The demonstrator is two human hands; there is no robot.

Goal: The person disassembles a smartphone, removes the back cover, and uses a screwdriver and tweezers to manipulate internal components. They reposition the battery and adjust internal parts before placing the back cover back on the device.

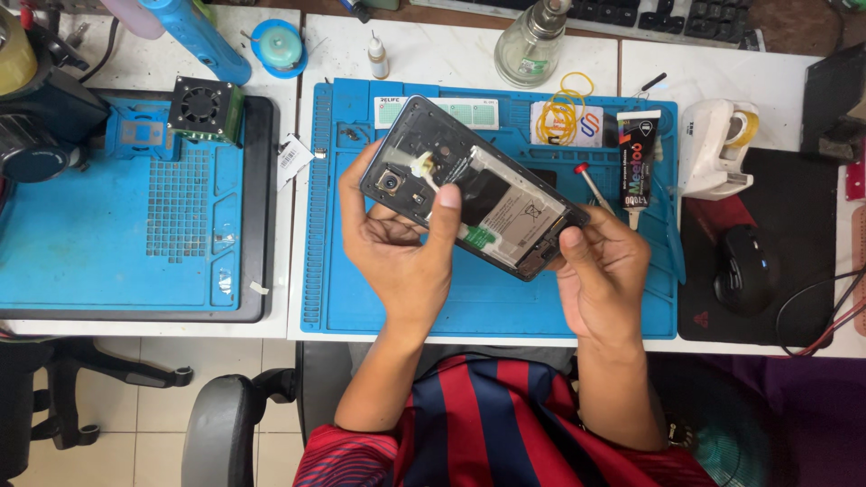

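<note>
An opened smartphone [469, 185] with its back cover off is held above the blue work mat [361, 289], tilted, camera end to the upper left. Its battery and inner frame show. My left hand [397, 243] cradles the camera end from below, thumb pressing on the phone's middle next to a small white piece. My right hand [600, 271] grips the lower right end, thumb on the edge.
On the mat lie a red-handled screwdriver [591, 185], a black glue tube [639, 167] and yellow rubber bands [564, 108]. A glass bottle [530, 45], a tape dispenser [717, 149], a black mouse [744, 269] and a second blue mat with a fan [203, 106] surround it.
</note>
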